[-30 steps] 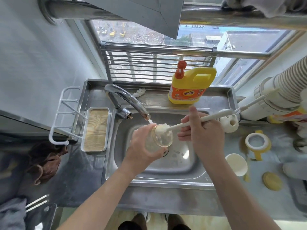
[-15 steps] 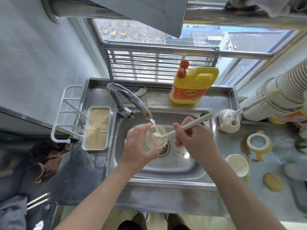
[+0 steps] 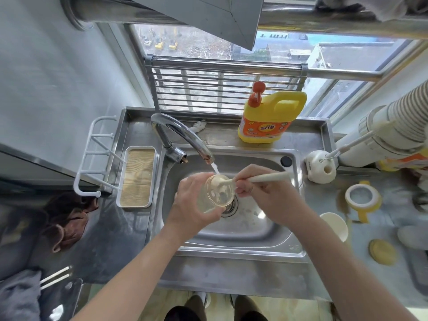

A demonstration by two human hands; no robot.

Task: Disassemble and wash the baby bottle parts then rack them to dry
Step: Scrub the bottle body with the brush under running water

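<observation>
Left grip [image 3: 193, 201] clasps bottle [image 3: 223, 198] over sink [image 3: 254, 231]; right grip [image 3: 266, 198] pinches brush [image 3: 266, 177], head inside bottle.

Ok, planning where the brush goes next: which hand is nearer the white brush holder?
Right. The right hand, gripping the brush, is just left of the white brush holder; the left hand, holding the bottle, is farther left.

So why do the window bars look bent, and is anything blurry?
Head view: the wide-angle lens bends the window bars toward the edges; daylight glints off the sink; the yellow ring at right is smeared, while the bottle and brush mid-frame are sharper.
</observation>
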